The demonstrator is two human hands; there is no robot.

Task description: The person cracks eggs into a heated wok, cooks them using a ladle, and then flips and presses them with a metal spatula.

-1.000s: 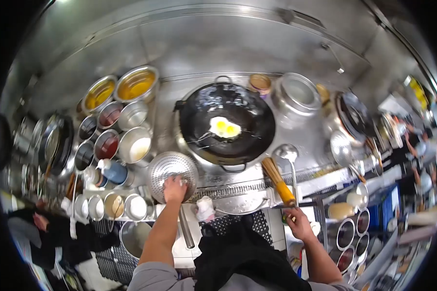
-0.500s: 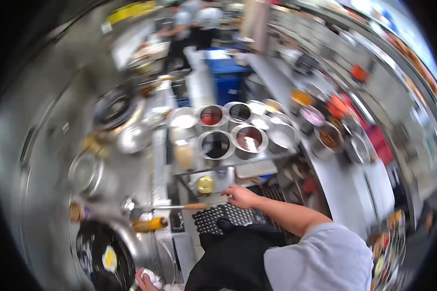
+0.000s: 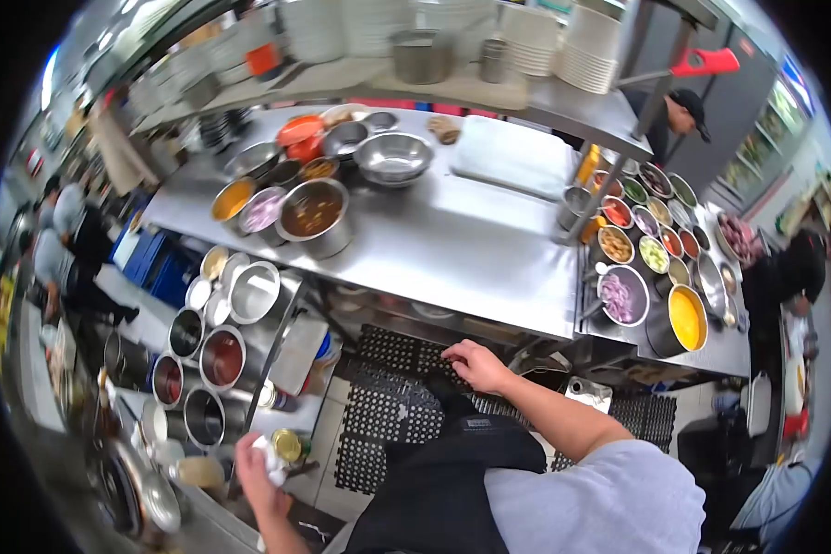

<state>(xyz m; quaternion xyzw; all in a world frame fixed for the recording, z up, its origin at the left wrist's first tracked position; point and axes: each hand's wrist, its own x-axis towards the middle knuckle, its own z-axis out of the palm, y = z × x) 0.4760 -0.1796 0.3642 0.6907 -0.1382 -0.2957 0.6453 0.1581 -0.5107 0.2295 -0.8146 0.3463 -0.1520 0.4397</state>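
Note:
My left hand (image 3: 255, 473), low in the view, is closed around white eggshells (image 3: 273, 462). Just beside it stands a can with a gold top (image 3: 288, 445). My right hand (image 3: 477, 364) hangs over the floor in front of the steel table (image 3: 462, 249); its fingers are loosely curled and apart, with nothing in them. Left of my hands, several steel pots of dark and red liquid, such as a red one (image 3: 222, 358), stand on a lower steel stand.
On the table are a pot of brown sauce (image 3: 314, 214), steel bowls (image 3: 393, 157) and a white cutting board (image 3: 512, 155). Containers of chopped onion (image 3: 623, 295) and yellow liquid (image 3: 687, 319) stand at right. Rubber mats (image 3: 379, 434) cover the floor. Other people work at both sides.
My view has swung right, from the pan with the egg to the steel table. My left hand has come along, still holding the eggshells. The right hand stays free.

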